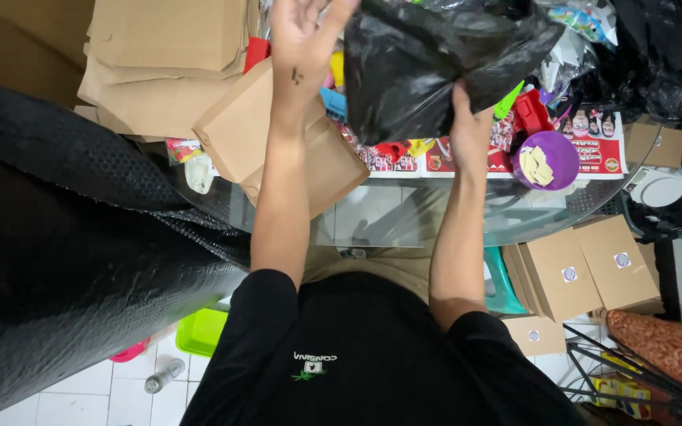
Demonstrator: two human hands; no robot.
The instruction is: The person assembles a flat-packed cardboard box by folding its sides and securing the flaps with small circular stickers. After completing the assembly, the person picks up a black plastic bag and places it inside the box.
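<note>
right hand pinches the lower edge of the black bag held up over the glass counter. left hand lies open and flat against its side. soft, crinkly, probably light; best gripped by bunched edges.

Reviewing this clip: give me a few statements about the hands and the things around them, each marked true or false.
1. The right hand grips the crumpled black plastic bag. True.
2. The left hand is closed around a brown cardboard box. False: it is open, palm showing, beside the bag, above the flat brown cardboard box.
3. The round purple bowl holds pale paper slips. True.
4. The purple bowl sits on the floor. False: it stands on the glass table.
5. Brown boxes with round stickers stand below the table's edge. True.
</note>
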